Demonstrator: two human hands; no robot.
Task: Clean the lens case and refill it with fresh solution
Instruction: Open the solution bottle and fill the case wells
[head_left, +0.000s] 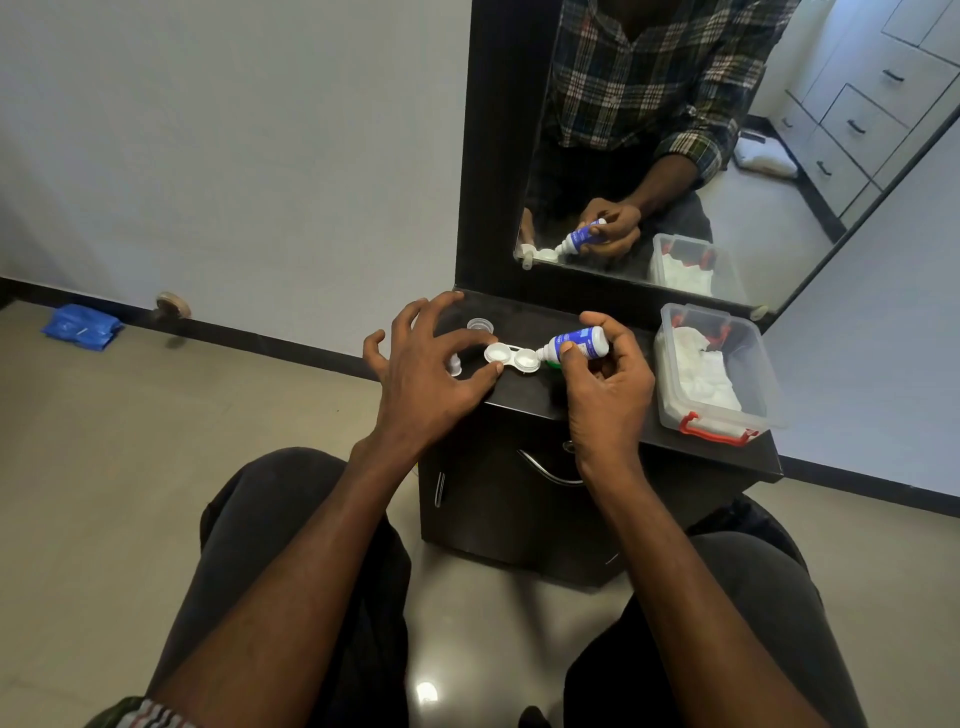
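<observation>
R hand (605, 374) grips bottle (576, 344), tip over right well of case (511, 357). L hand (431, 364) spread open, thumb touching case on worktop (545, 400).

We find no text we can read. The solution bottle (575, 344) carries a blue and white label with faint pale marks, perhaps lettering, too small and blurred to make out. Its reflection in the mirror (675, 156) gives us nothing clearer.

The lens case (511, 357) is white, smooth plastic. The bottle (577, 344) looks like glossy plastic. The desk (540, 389) is dark, matt wood. The box (719, 371) is clear plastic, and the floor (156, 415) glossy tile.
</observation>
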